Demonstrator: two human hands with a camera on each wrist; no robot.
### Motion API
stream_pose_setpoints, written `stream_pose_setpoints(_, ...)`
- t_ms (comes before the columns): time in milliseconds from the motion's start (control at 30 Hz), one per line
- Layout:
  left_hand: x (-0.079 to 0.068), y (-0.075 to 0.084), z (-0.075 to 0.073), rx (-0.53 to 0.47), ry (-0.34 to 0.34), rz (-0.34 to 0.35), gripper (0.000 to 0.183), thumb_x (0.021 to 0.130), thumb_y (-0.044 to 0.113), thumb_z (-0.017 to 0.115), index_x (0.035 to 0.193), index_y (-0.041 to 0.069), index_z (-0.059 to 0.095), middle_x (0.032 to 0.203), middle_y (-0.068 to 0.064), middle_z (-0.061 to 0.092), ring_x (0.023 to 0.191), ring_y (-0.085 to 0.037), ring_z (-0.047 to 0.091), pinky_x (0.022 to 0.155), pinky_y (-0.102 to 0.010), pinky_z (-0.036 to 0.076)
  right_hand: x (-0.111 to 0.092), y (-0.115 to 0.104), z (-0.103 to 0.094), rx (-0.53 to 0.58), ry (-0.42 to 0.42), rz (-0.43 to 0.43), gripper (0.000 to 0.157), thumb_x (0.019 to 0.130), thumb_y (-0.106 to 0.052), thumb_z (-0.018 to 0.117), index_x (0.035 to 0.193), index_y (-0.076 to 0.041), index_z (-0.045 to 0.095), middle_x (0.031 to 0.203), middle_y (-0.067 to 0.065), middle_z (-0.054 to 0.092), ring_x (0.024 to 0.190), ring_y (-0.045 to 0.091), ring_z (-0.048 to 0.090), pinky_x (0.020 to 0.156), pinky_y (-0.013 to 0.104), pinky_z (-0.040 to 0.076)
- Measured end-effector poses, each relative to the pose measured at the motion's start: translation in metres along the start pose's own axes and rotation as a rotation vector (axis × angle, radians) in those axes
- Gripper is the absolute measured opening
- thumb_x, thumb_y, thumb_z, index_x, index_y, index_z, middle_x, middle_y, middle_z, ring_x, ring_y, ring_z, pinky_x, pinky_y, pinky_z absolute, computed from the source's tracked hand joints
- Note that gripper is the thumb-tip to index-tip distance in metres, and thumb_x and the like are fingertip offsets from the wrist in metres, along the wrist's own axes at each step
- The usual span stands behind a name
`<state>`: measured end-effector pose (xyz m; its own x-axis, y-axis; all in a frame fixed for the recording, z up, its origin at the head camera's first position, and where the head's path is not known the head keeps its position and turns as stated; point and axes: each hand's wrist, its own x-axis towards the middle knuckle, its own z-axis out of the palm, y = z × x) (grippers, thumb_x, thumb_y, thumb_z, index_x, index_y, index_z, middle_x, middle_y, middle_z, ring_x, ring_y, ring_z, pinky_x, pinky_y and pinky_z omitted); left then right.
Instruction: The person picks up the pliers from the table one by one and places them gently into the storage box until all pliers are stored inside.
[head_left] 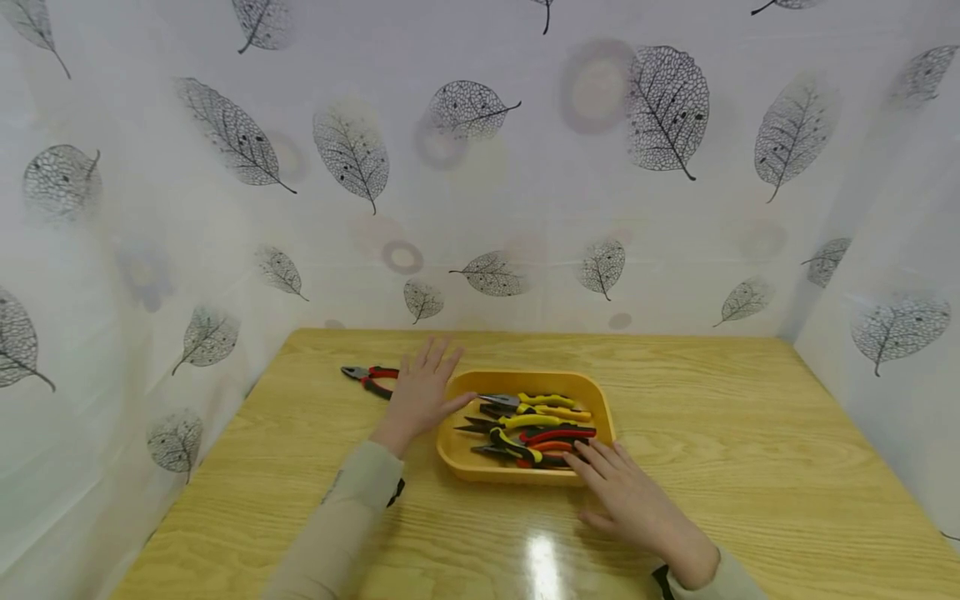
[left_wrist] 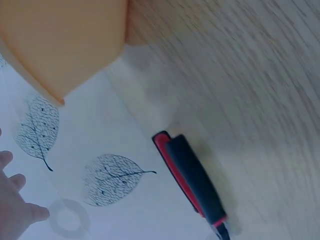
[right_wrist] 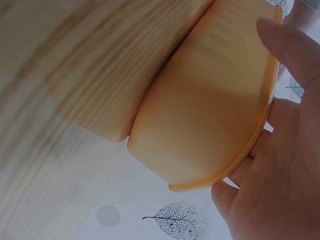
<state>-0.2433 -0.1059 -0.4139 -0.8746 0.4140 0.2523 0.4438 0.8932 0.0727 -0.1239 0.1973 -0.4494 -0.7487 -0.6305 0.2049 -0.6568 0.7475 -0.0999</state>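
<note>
A yellow plastic tray holds several pliers, some with yellow-and-black handles and others with red-and-black handles. My left hand, fingers spread, is over the tray's left edge with nothing in its grasp. Just left of it, a pair of pliers with red-and-black handles lies on the table, partly hidden by that hand; its handles show in the left wrist view. My right hand is at the tray's near right corner. Its loosely extended fingers reach over the rim beside the handles, thumb outside.
The tray stands on a light wood-grain table. A whitish curtain printed with dark leaves hangs behind the table and along both sides. Light reflects off the tabletop near the front.
</note>
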Motion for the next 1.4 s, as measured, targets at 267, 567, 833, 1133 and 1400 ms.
stream_pose_setpoints(267, -0.005, -0.028, 0.009, -0.012, 0.006, -0.077, 0.071, 0.085, 0.056, 0.044, 0.140, 0.015, 0.027, 0.147, -0.008, 0.012, 0.133, -0.027, 0.002, 0.100, -0.058, 0.005, -0.001, 0.000, 0.000, 0.005, -0.009, 0.003, 0.073, 0.074, -0.037, 0.068, 0.133, -0.006, 0.039, 0.132, 0.018, 0.040, 0.122, 0.035, 0.032, 0.098, 0.052, 0.022)
stream_pose_setpoints(567, -0.010, -0.051, 0.019, -0.029, -0.007, -0.115, 0.070, 0.086, 0.053, 0.044, 0.142, 0.016, 0.023, 0.147, -0.009, 0.008, 0.133, -0.028, 0.001, 0.098, -0.061, 0.007, -0.002, -0.001, 0.000, 0.014, -0.014, 0.014, 0.073, 0.074, -0.037, 0.068, 0.134, -0.006, 0.039, 0.133, 0.017, 0.039, 0.123, 0.035, 0.032, 0.098, 0.052, 0.022)
stream_pose_setpoints(833, -0.012, -0.060, 0.025, 0.020, -0.058, -0.118, 0.071, 0.086, 0.055, 0.041, 0.142, 0.017, 0.022, 0.147, -0.010, 0.011, 0.132, -0.030, 0.004, 0.097, -0.061, 0.007, -0.001, -0.001, -0.002, 0.019, -0.019, 0.013, 0.071, 0.076, -0.037, 0.067, 0.133, -0.006, 0.039, 0.133, 0.018, 0.039, 0.122, 0.035, 0.032, 0.099, 0.051, 0.021)
stream_pose_setpoints(1133, -0.010, -0.069, 0.031, 0.111, -0.141, -0.083, 0.070, 0.086, 0.054, 0.044, 0.140, 0.013, 0.027, 0.145, -0.013, 0.016, 0.131, -0.032, 0.009, 0.096, -0.063, 0.010, 0.000, -0.001, -0.002, 0.017, -0.022, 0.011, 0.072, 0.075, -0.037, 0.067, 0.134, -0.005, 0.039, 0.133, 0.018, 0.039, 0.122, 0.035, 0.032, 0.099, 0.051, 0.021)
stream_pose_setpoints(1400, -0.011, -0.071, 0.036, 0.111, -0.249, -0.087, 0.068, 0.087, 0.051, 0.045, 0.141, 0.015, 0.025, 0.145, -0.011, 0.017, 0.131, -0.033, 0.010, 0.094, -0.064, 0.010, 0.000, -0.002, -0.004, 0.023, -0.039, 0.021, 0.071, 0.076, -0.037, 0.066, 0.134, -0.006, 0.038, 0.134, 0.018, 0.038, 0.123, 0.035, 0.031, 0.099, 0.051, 0.021)
